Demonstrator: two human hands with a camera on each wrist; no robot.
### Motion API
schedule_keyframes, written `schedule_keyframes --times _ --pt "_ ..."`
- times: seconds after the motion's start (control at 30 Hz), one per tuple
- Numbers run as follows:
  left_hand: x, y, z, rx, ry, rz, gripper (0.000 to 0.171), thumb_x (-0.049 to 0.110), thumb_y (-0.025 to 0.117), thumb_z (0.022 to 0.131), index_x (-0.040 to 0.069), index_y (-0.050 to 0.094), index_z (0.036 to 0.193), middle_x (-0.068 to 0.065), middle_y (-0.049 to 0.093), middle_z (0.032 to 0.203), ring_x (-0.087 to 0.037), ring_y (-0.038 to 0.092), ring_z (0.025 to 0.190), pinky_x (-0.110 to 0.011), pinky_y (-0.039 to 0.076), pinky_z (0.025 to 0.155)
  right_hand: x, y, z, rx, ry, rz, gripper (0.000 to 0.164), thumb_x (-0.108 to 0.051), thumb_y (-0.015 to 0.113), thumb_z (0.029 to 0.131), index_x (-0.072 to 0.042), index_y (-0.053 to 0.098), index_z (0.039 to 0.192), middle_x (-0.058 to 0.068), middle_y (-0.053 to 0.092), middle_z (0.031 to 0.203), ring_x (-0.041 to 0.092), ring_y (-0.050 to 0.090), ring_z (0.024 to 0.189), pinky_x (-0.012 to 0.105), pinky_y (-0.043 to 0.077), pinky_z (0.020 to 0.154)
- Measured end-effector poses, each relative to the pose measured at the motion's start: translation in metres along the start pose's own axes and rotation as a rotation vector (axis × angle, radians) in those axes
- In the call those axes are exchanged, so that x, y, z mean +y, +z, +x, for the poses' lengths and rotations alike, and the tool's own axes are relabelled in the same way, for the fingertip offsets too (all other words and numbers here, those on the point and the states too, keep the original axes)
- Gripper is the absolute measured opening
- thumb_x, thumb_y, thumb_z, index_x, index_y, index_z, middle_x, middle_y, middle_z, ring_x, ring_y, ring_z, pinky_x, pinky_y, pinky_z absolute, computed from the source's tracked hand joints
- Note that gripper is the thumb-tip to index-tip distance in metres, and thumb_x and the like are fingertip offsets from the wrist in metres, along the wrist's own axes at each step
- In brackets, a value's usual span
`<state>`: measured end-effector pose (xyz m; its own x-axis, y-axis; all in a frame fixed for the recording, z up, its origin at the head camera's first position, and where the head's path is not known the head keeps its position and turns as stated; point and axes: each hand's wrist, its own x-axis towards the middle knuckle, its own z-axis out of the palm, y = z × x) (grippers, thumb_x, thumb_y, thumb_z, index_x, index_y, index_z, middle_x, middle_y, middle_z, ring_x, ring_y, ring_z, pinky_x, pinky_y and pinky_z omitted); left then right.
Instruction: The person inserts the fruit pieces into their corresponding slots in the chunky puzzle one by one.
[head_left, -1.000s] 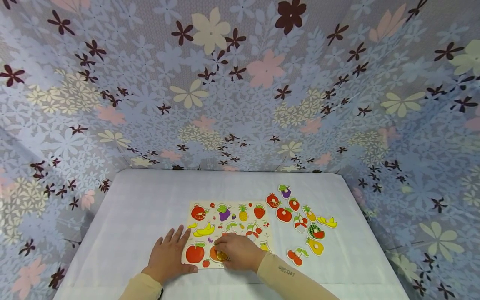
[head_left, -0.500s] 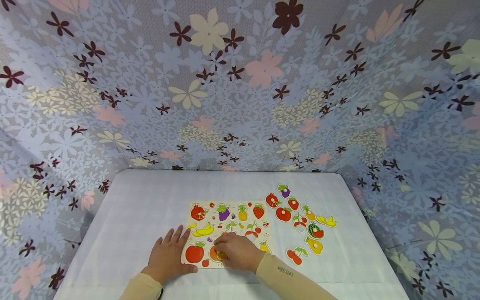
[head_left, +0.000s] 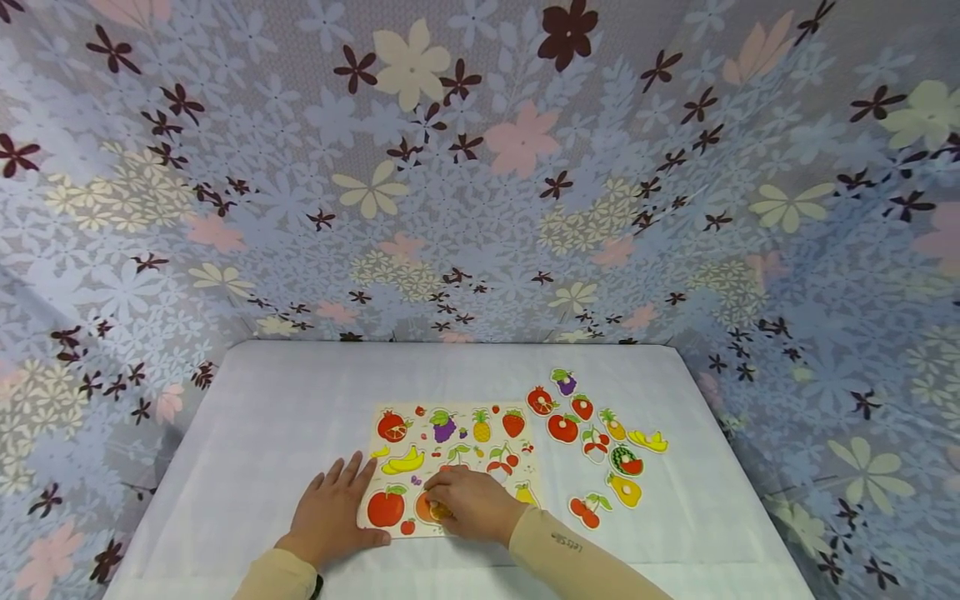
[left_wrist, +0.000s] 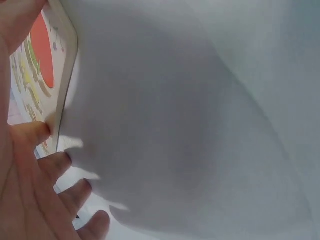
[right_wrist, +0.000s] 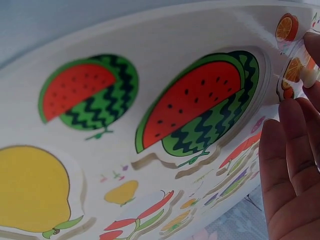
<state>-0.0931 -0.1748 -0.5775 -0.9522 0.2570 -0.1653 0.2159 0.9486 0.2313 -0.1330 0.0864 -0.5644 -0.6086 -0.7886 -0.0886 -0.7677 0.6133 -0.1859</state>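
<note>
My right hand [head_left: 474,502] is over the lower middle of a fruit puzzle board [head_left: 533,477]. In the right wrist view it pinches the pale knob [right_wrist: 308,76] of an orange-slice puzzle piece [right_wrist: 292,71], which lies at the printed orange; whether it sits fully in the recess I cannot tell. My left hand [head_left: 330,510] lies flat with fingers spread, its thumb and index finger at the board's left edge. The left wrist view shows fingertips [left_wrist: 37,132] touching that edge. Part of the board's middle is hidden by my right hand.
Loose knobbed fruit pieces lie right of the board: grapes [head_left: 565,382], pomegranate [head_left: 540,401], strawberry [head_left: 582,407], apple [head_left: 562,428], pineapple [head_left: 612,426], bananas [head_left: 649,441], watermelon [head_left: 626,461], pear [head_left: 625,490] and cherries [head_left: 587,511]. A floral curtain [head_left: 517,250] surrounds the white table [head_left: 285,400].
The head view has shifted slightly, so everything sits a little further left. My right hand still holds the orange piece at the same spot; the piece has turned slightly. The left hand stays put.
</note>
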Motion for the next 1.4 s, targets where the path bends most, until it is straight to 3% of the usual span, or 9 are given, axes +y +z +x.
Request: schedule_keyframes --times 0.43,1.1,1.23,1.4 --pt "-0.003 0.005 -0.003 0.038 0.043 -0.027 0.113 0.074 0.075 0.067 0.008 0.041 0.153 -0.007 0.033 0.159 -0.038 0.033 0.142 -0.060 0.030 0.111 -0.002 -0.002 0.000 -0.008 0.011 0.010 0.035 -0.027 0.080 0.086 -0.022 0.072 0.120 -0.011 0.062 0.128 0.010 0.055 0.121 0.029 0.049 0.098" --pt "-0.004 0.004 -0.003 -0.006 0.049 -0.023 0.113 0.076 0.072 0.068 0.009 0.040 0.153 -0.008 0.032 0.160 -0.039 0.032 0.142 -0.059 0.031 0.110 0.000 -0.004 -0.002 0.001 -0.010 -0.004 0.035 -0.027 0.077 0.089 -0.022 0.071 0.123 -0.010 0.060 0.130 0.010 0.055 0.121 0.027 0.048 0.098" --pt "-0.002 0.002 -0.003 0.000 0.049 -0.028 0.113 0.074 0.074 0.068 0.008 0.040 0.153 -0.008 0.032 0.160 -0.039 0.032 0.142 -0.060 0.031 0.110 0.010 -0.011 -0.011 0.033 0.016 0.039 0.033 -0.021 0.076 0.088 -0.020 0.072 0.121 -0.008 0.060 0.132 0.010 0.056 0.121 0.028 0.049 0.098" --pt "0.001 -0.002 -0.004 0.013 0.047 -0.032 0.112 0.071 0.077 0.068 0.008 0.040 0.153 -0.008 0.032 0.160 -0.040 0.032 0.142 -0.060 0.030 0.111 0.033 -0.022 -0.039 0.057 0.127 0.096 0.035 -0.022 0.076 0.088 -0.019 0.071 0.123 -0.007 0.060 0.133 0.013 0.056 0.122 0.032 0.050 0.097"
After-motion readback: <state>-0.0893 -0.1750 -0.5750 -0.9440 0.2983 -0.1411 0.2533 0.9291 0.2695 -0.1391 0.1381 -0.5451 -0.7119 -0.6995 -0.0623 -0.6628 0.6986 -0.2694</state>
